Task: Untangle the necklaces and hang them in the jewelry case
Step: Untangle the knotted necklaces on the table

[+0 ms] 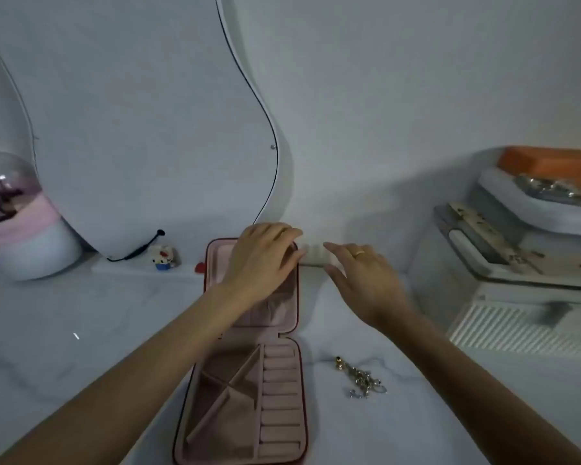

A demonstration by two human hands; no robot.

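Necklaces, a tangled heap of silver and gold chains (pixel 361 379), lie on the white marble-patterned counter (pixel 81 330) just right of the open pink velvet-lined jewelry case (pixel 249 397). The left hand (pixel 265 260) rests with loosely spread fingers on the case's far, upper half. The right hand (pixel 363 280), wearing a gold ring (pixel 359 253), hovers open beside it, holding nothing.
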